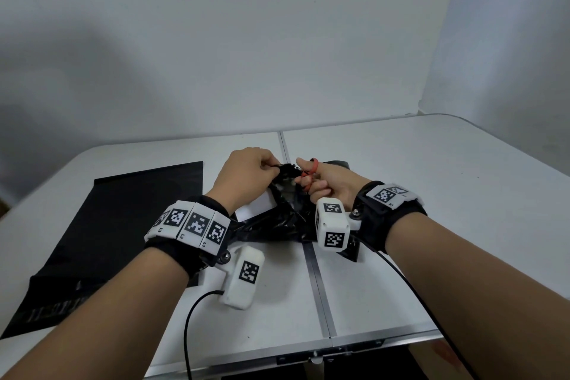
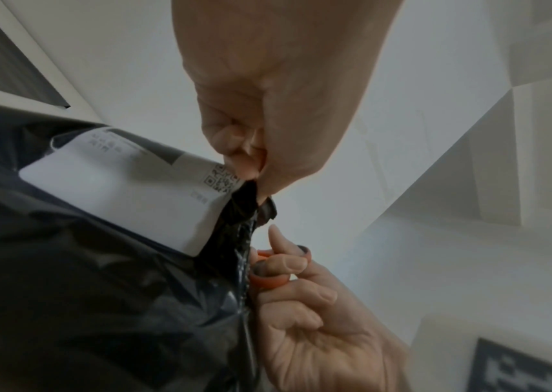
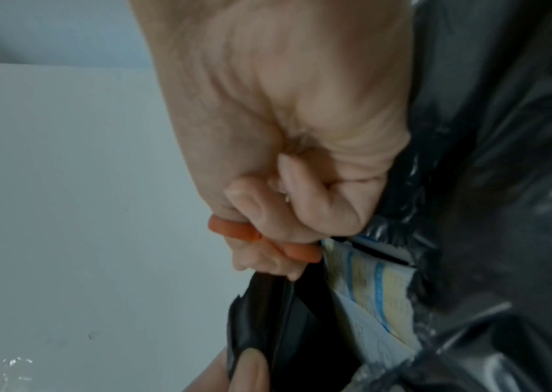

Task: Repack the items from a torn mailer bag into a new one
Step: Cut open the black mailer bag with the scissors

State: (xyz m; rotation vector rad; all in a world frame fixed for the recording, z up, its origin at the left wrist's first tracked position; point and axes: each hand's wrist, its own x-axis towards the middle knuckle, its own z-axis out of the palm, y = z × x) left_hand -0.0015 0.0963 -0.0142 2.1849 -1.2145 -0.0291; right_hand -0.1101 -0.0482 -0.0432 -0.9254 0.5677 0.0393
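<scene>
White folding table [image 1: 401, 194] with a metal seam [image 1: 317, 284] down its middle and a metal front edge, plain pale wall [image 1: 277, 40] behind, two black cables [image 1: 188, 333] trailing over the table's near edge

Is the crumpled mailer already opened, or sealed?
Opened: the right wrist view shows printed paper through a gap in the crumpled mailer.
</scene>
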